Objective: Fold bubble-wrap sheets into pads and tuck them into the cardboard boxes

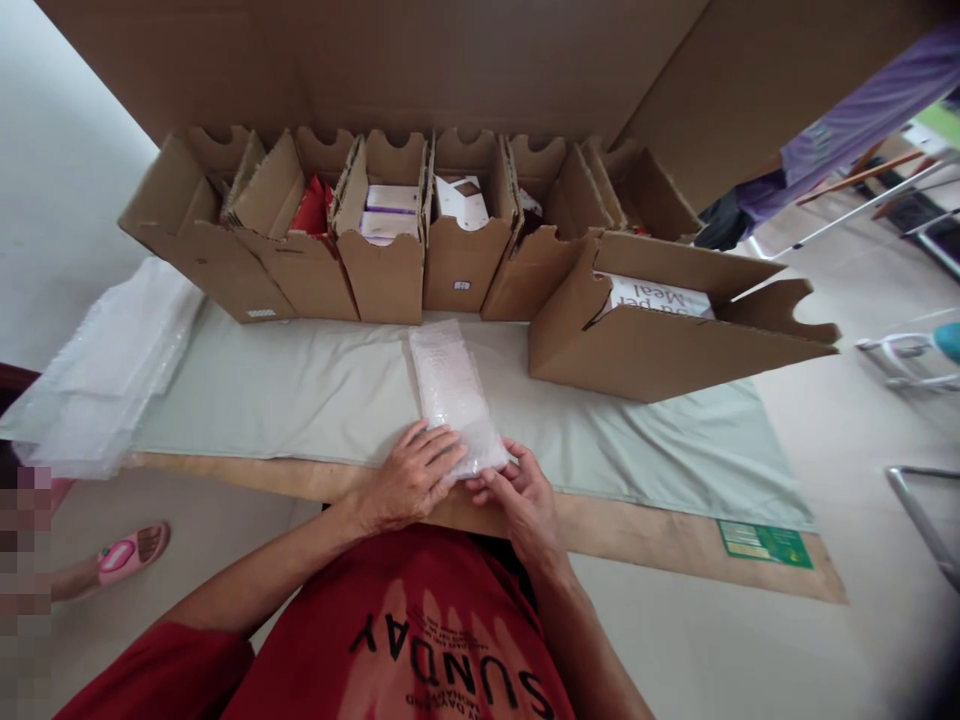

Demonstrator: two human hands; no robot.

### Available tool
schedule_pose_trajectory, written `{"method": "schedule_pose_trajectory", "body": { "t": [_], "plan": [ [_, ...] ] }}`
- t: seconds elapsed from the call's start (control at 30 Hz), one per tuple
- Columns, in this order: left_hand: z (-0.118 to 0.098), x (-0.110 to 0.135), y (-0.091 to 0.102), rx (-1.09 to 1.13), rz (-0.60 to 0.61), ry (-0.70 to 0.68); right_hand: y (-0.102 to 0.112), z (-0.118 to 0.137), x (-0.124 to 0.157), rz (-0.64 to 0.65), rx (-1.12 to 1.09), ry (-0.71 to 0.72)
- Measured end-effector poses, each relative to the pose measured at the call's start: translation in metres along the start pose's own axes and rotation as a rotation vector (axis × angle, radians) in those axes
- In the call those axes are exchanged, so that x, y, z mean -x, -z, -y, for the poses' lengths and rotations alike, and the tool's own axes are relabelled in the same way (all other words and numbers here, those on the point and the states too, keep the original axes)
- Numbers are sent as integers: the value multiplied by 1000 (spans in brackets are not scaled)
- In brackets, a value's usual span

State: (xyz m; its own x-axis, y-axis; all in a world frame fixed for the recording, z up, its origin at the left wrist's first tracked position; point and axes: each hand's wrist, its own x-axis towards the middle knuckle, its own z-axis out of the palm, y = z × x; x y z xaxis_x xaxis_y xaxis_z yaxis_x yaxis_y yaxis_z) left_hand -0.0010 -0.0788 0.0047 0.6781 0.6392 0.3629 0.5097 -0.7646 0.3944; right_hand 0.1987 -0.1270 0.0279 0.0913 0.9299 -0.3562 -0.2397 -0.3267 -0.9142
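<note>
A clear bubble-wrap bag [448,378] lies lengthwise on the table in front of me; what is inside it, if anything, I cannot make out. My left hand [416,470] rests over its near left edge, fingers flat on the plastic. At the near right corner, my right hand [523,492] pinches the bag's near edge between thumb and fingers. The thumb side of each hand is close to the table's front edge.
Behind stands a row of cardboard file boxes [380,275], some holding small packages. One cardboard box [675,350] sits angled at right with a printed pack [660,296] inside. Stacked bubble-wrap bags [112,350] overhang the left end. A person's foot in a pink sandal [133,555] shows at lower left.
</note>
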Motion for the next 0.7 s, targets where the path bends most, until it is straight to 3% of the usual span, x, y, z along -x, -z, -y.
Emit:
{"method": "schedule_pose_trajectory", "body": {
  "t": [0.1, 0.23, 0.4, 0.47, 0.6, 0.7],
  "plan": [
    [0, 5, 9, 119, -30, 50, 19, -2, 1, 35, 240, 177],
    [1, 4, 18, 268, -44, 96, 41, -7, -9, 16, 699, 559],
    [1, -3, 23, 355, -48, 114, 33, 0, -37, 218, 871, 789],
    [2, -5, 25, 373, -46, 135, 24, 6, -45, 259, 826, 767],
    [6, -4, 27, 351, -59, 217, 14, 13, -50, 258, 722, 521],
    [8, -6, 22, 346, -104, 300, 11, 15, -50, 236, 659, 444]
  ]
}}
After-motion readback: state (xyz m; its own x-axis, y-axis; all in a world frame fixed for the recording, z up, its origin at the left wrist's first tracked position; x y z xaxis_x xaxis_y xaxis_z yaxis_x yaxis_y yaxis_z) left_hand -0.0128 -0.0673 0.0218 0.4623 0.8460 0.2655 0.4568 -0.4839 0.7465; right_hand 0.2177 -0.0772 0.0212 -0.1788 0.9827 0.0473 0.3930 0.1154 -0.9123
